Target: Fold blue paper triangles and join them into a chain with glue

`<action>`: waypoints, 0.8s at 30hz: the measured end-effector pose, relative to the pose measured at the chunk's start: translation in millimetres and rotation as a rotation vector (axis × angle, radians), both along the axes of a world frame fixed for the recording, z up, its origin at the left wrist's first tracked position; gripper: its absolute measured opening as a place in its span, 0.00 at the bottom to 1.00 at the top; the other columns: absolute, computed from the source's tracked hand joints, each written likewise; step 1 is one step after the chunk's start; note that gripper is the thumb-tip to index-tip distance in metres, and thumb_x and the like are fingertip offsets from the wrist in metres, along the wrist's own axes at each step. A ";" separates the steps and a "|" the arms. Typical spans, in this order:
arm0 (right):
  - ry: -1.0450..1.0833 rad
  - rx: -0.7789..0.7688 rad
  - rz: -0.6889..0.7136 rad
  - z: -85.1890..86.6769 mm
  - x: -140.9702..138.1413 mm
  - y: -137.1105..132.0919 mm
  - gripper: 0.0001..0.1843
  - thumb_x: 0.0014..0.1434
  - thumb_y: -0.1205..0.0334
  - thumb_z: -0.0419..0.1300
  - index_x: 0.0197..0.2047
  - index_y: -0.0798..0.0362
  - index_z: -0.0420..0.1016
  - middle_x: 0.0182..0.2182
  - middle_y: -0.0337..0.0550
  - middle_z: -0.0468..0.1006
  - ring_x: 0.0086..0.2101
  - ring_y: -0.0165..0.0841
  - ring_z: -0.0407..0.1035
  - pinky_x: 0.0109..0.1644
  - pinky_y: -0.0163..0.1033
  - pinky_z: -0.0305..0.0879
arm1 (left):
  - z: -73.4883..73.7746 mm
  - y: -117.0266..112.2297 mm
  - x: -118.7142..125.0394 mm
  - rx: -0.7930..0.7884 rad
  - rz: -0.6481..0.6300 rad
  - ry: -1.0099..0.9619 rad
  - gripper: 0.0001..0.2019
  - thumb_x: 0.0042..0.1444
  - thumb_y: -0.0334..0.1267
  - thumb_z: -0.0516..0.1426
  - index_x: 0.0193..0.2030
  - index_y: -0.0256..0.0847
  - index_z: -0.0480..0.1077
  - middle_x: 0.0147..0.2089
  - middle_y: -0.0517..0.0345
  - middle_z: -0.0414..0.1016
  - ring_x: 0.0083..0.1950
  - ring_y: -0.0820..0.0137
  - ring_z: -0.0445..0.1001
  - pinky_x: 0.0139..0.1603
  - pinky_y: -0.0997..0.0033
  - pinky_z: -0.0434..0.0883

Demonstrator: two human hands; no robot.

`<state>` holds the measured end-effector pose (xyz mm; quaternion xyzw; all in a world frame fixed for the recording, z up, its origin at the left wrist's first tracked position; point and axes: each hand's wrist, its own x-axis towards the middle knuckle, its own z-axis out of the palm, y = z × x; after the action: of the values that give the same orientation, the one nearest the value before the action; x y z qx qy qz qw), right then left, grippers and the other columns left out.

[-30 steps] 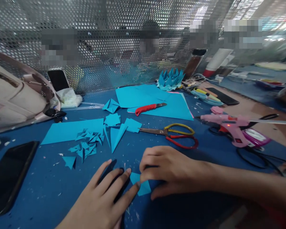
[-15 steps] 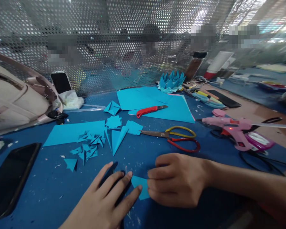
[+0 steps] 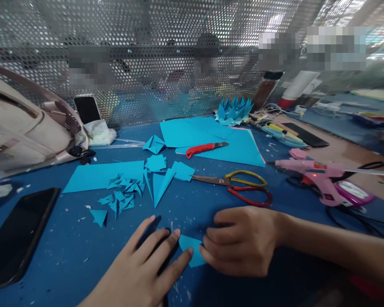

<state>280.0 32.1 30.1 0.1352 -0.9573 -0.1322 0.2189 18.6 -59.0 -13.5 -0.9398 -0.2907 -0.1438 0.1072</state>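
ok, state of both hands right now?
Left hand: open, fingers spread, thumb on the small blue paper piece.
Right hand: fingers curled at the piece's right edge; can't tell whether it's pinching.

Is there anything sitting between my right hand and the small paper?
Nothing visible: the right hand has its curled fingers right at the near side of the small paper. The left hand is on the opposite side, its thumb tip over the paper. The scissors lie farther back, out of the way.
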 end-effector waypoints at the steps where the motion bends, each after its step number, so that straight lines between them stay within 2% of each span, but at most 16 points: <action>1: 0.011 0.000 -0.002 -0.9 -1.0 -0.5 0.10 0.64 0.65 0.58 0.36 0.55 0.81 0.31 0.39 0.78 0.30 0.28 0.69 0.25 0.37 0.61 | -0.1 0.0 -0.1 -0.001 0.000 -0.003 0.23 0.66 0.52 0.52 0.65 0.49 0.65 0.58 0.55 0.72 0.57 0.60 0.65 0.71 0.47 0.39; 6: 0.026 -0.049 -0.035 -2.7 -6.2 -2.7 0.11 0.65 0.66 0.57 0.35 0.54 0.80 0.29 0.37 0.77 0.30 0.28 0.67 0.28 0.37 0.60 | 1.0 0.2 -0.2 0.010 -0.009 0.004 0.24 0.65 0.52 0.52 0.65 0.49 0.65 0.58 0.54 0.72 0.56 0.60 0.66 0.71 0.47 0.39; 11: -0.122 -0.207 -0.152 -2.2 -8.2 -0.1 0.11 0.69 0.67 0.53 0.35 0.53 0.74 0.31 0.37 0.76 0.32 0.30 0.63 0.32 0.39 0.55 | 1.5 0.3 -0.1 0.018 -0.005 -0.007 0.22 0.66 0.51 0.51 0.64 0.49 0.66 0.57 0.54 0.72 0.56 0.60 0.66 0.72 0.47 0.39; 13: -0.196 -0.303 -0.178 -3.0 -8.9 2.9 0.10 0.70 0.63 0.52 0.38 0.52 0.73 0.34 0.38 0.75 0.33 0.31 0.62 0.34 0.40 0.55 | 0.4 0.3 0.0 0.019 -0.004 -0.028 0.22 0.66 0.52 0.51 0.63 0.50 0.67 0.56 0.55 0.72 0.57 0.60 0.66 0.72 0.47 0.39; 16: -0.315 -0.550 -0.227 -4.1 -11.5 6.5 0.11 0.71 0.57 0.52 0.43 0.52 0.73 0.36 0.40 0.74 0.35 0.33 0.62 0.39 0.39 0.57 | -1.2 -0.1 0.3 0.004 0.004 -0.041 0.21 0.66 0.50 0.51 0.64 0.51 0.66 0.55 0.56 0.73 0.57 0.61 0.67 0.72 0.48 0.39; 19: -0.415 -0.763 -0.310 -3.3 -16.1 6.5 0.10 0.69 0.56 0.54 0.43 0.52 0.73 0.36 0.41 0.72 0.36 0.33 0.62 0.41 0.37 0.58 | 0.7 -0.7 1.2 0.000 0.013 -0.036 0.21 0.66 0.50 0.52 0.64 0.52 0.66 0.55 0.56 0.74 0.58 0.61 0.66 0.72 0.48 0.40; 24: -0.423 -0.845 -0.381 -3.3 -21.1 2.6 0.10 0.68 0.56 0.56 0.39 0.54 0.72 0.35 0.41 0.71 0.35 0.33 0.62 0.41 0.38 0.57 | 12.0 2.1 3.1 0.025 0.004 -0.022 0.16 0.66 0.50 0.54 0.57 0.55 0.71 0.51 0.56 0.76 0.58 0.63 0.66 0.72 0.51 0.40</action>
<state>258.9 34.6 26.8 -0.1181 -0.9582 0.2591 0.0276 21.7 -56.9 -1.6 -0.9362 -0.2917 -0.1576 0.1162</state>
